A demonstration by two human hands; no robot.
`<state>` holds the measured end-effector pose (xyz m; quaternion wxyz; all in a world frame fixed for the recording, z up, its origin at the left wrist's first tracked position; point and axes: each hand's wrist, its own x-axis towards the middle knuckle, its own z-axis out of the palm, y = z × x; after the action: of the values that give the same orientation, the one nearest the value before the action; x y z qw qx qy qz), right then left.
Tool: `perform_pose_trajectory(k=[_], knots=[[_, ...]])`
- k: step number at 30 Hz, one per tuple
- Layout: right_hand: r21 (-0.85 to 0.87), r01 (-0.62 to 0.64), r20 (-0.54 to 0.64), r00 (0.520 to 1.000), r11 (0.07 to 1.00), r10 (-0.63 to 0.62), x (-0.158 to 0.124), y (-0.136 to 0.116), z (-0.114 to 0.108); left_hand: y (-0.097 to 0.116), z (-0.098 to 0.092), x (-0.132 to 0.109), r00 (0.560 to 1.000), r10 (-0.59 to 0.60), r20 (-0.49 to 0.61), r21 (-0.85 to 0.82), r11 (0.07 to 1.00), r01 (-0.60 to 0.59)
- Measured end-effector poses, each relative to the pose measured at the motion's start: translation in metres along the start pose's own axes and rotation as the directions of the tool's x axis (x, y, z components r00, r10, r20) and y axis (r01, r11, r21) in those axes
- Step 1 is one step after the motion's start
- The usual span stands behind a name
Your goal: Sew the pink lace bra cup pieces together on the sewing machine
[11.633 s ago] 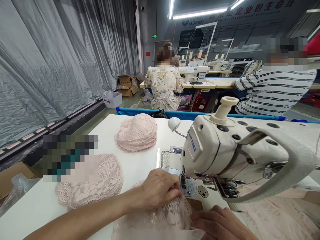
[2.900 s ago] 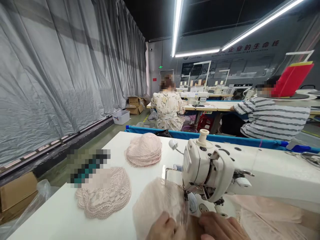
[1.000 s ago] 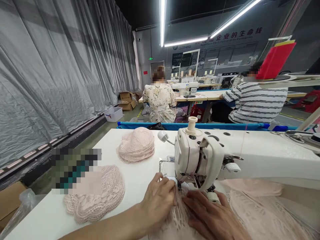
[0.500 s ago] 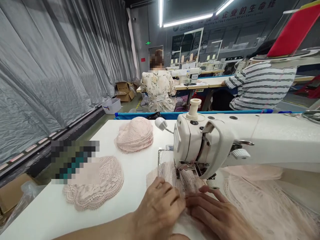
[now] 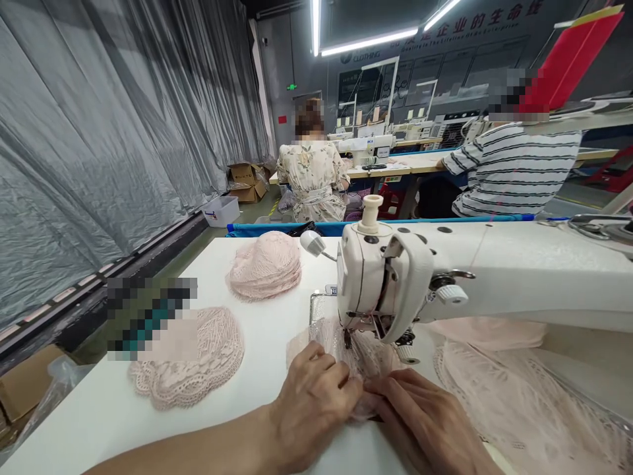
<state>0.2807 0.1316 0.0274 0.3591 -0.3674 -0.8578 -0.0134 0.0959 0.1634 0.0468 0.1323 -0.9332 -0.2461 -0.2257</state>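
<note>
A piece of pale pink lace (image 5: pixel 326 333) lies under the presser foot of a white sewing machine (image 5: pixel 363 284). My left hand (image 5: pixel 319 399) grips the lace just in front of the foot, its fingers curled. Close beside it, my right hand (image 5: pixel 418 406) pinches the same lace, the fingertips of both hands almost meeting. Part of the lace is hidden under my fingers. To the right, below the machine's arm, more pink lace (image 5: pixel 534 396) is spread out.
On the white table (image 5: pixel 99 422), a stack of pink lace cups (image 5: pixel 267 267) sits at the back and a scalloped lace pile (image 5: pixel 208 359) at the left. A blue bar (image 5: pixel 445 221) runs along the far edge. Two people sit at machines beyond, one in a striped shirt (image 5: pixel 519 168).
My right hand has drawn its fingers together on the lace, where they lay flatter before. My left hand keeps its place by the foot. The view has shifted slightly.
</note>
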Motion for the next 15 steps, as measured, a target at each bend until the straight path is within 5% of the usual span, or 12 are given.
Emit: perform_pose_trajectory(k=[7,15], knots=[[0.066,0.002,0.033,0.999,0.998,-0.004,-0.005,-0.001,0.001,-0.002,-0.021,-0.004,0.992,0.029,0.122,-0.054,0.998,-0.022],[0.046,0.025,0.120,0.992,0.999,-0.030,-0.006,-0.003,-0.009,-0.001,-0.014,-0.007,0.997,0.024,-0.068,-0.090,0.996,-0.030]])
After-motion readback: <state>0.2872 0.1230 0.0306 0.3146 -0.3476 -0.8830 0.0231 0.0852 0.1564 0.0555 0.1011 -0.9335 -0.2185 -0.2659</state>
